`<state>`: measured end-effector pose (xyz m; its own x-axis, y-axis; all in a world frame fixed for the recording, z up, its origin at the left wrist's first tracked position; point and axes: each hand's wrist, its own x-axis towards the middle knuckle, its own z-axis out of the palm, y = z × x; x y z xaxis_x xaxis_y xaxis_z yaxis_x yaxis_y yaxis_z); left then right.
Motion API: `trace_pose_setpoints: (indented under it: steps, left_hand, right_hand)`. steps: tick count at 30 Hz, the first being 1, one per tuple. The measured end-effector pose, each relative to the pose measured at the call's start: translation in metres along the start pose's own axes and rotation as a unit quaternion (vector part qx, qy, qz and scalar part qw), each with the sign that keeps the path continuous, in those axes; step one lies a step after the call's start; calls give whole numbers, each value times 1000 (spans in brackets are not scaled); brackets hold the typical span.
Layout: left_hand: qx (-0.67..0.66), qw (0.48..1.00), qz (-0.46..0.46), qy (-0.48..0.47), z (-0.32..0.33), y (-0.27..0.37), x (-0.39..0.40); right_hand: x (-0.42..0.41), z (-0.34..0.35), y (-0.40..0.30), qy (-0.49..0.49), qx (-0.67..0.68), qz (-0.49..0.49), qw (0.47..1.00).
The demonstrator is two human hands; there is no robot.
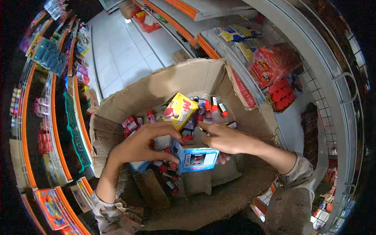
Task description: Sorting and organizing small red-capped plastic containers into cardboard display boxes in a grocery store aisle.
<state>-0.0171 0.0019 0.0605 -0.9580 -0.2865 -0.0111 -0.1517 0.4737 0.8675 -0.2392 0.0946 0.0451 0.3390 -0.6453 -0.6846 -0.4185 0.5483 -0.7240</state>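
A large cardboard carton (182, 76) stands before me, its flaps raised. My left hand (147, 141) is on the left side of a small light-blue box (198, 160), with its thumb and fingers spread around the corner. My right hand (221, 139) grips the same box from the right, its fingers at the top rim and some beneath. The box's top is open. Small bottles with red or black caps (208, 111) lie just beyond it, beside a yellow box (180, 110). More small red-capped bottles (169, 173) lie in the carton, below my left hand.
Shelves with orange edge strips (53, 126) hold packaged goods on the left. At the right, a wire-backed shelf (293, 126) carries a red plastic package (274, 64). A red basket (147, 22) is near the top, beside the white tiled floor (126, 53). Another blue box (141, 166) is under my left wrist.
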Motion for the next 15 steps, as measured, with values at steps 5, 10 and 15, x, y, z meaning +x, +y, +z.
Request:
trace_pose_setpoints:
  steps: [5,10,15]
  left_hand:
    - [-51,998,16,14,-4,-9,-8]
    - [-158,952,45,258,-10,-1,-20]
    - [-146,927,48,343,-10,1,-13]
  right_hand:
    - [-4,-6,-11,51,71,-5,996]
    - [4,0,12,121,-432,-142,882]
    - [17,38,40,-4,-497,-187,847]
